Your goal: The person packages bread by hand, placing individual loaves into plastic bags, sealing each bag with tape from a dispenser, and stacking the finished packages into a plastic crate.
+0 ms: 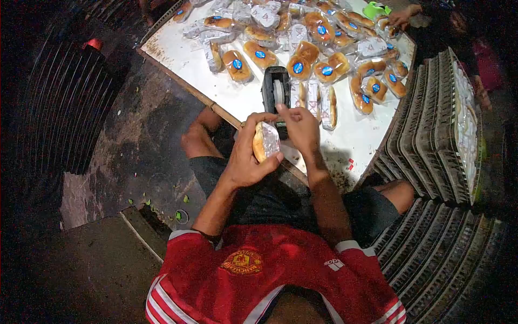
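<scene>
My left hand is wrapped round a bread roll in a clear wrapper, held at the near edge of the white table. Close beside it, my right hand has its thumb and forefinger pinched together at the near end of a black tape dispenser. Anything between those fingertips is too small to make out. Right of the dispenser lie several wrapped rolls in a row.
Many wrapped breads with blue stickers cover the far side. Stacked crates stand at the right, more crates at lower right. Another person's hand reaches in at the far right, near a green item.
</scene>
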A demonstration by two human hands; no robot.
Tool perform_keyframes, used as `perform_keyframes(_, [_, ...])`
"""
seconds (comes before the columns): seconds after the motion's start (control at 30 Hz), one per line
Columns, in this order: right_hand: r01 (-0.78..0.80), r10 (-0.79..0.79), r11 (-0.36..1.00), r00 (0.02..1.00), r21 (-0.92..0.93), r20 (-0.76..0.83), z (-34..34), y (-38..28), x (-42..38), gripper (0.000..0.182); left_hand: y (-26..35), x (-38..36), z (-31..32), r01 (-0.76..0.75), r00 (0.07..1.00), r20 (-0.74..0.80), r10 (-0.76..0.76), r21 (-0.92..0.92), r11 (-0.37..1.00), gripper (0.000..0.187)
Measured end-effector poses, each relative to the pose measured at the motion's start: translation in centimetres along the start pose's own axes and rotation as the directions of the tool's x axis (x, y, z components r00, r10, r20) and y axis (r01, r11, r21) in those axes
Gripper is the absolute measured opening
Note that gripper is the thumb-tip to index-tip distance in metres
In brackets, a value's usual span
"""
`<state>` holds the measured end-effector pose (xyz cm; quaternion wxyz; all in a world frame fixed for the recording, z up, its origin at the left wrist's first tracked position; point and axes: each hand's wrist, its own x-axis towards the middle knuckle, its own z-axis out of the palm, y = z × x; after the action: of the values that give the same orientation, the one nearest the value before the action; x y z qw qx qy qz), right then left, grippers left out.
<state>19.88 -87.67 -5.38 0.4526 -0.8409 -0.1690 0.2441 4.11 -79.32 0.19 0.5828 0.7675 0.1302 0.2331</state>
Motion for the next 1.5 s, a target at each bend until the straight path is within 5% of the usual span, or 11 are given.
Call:
perform_keyframes(0.1, [0.387,-0.394,0.918,0.913,-0.084,-0.106,1.7,2.7,1.6,0.036,0.1,0.1,-0.2,-0.029,1.000,-0.005,0.030,0.133,0.991,0.067])
perform_keyframes(0.4, [0.540,-0.460,0.797,0.833,-0.273,0.307,-4.6,7.4,-0.6,0.040,0.3,0.6,-0.8,0.040,0.991,0.102,-0.084,0.374,0.926,0.067])
perform_keyframes(0.53, [0.577,-0.569,0.806,0.691,0.135,0.445,-8.7,0.4,-3.7,0.019,0.7,1.0,0.1,-0.027,0.979,0.194,-0.057,0.406,0.913,0.068])
perform_keyframes(0.7, [0.454,-0.333,0.889,0.730,-0.059,0.597,-9.7,0.6,-2.7,0.035,1.1,1.2,2.3,-0.009,0.943,0.331,-0.023,0.094,0.996,0.066])
perform_keyframes(0.83, [0.125,-0.522,0.756,0.707,0.643,0.477,-7.2,3.8,-4.2,0.083,2.1,1.6,4.6,0.243,0.944,0.328,-0.033,-0.625,0.742,0.059])
perform_keyframes(0.9, [0.091,-0.469,0.786,0.733,0.612,0.493,-7.6,5.9,-3.3,0.088,2.0,2.5,5.6,0.224,0.946,0.321,0.042,-0.743,0.631,0.053])
perform_keyframes(1.03, [0.180,-0.223,0.767,0.975,0.616,-0.007,-9.5,6.1,-1.0,0.060,0.2,10.3,5.6,-0.155,0.988,0.003,0.155,-0.014,0.988,0.047])
perform_keyframes(1.17, [0.458,-0.527,0.843,0.599,-0.282,-0.603,-11.0,7.8,3.3,0.046,-9.9,23.7,5.9,-0.018,0.984,-0.129,0.125,0.625,0.781,0.069])
perform_keyframes(1.23, [0.270,-0.436,0.892,0.726,-0.362,-0.533,-10.8,10.5,4.3,0.049,-10.1,27.9,6.6,0.211,0.964,-0.053,-0.259,0.744,0.633,0.071])
perform_keyframes(1.37, [0.371,-0.455,0.881,0.834,-0.293,-0.312,-10.1,13.0,4.3,0.056,-17.7,31.6,7.3,0.116,0.922,0.131,-0.364,0.804,0.583,0.070])
perform_keyframes(1.5, [0.333,-0.401,0.915,0.817,-0.228,-0.416,-10.5,10.6,2.7,0.061,-14.5,30.4,8.1,0.102,0.989,-0.140,-0.036,0.502,0.859,0.072])
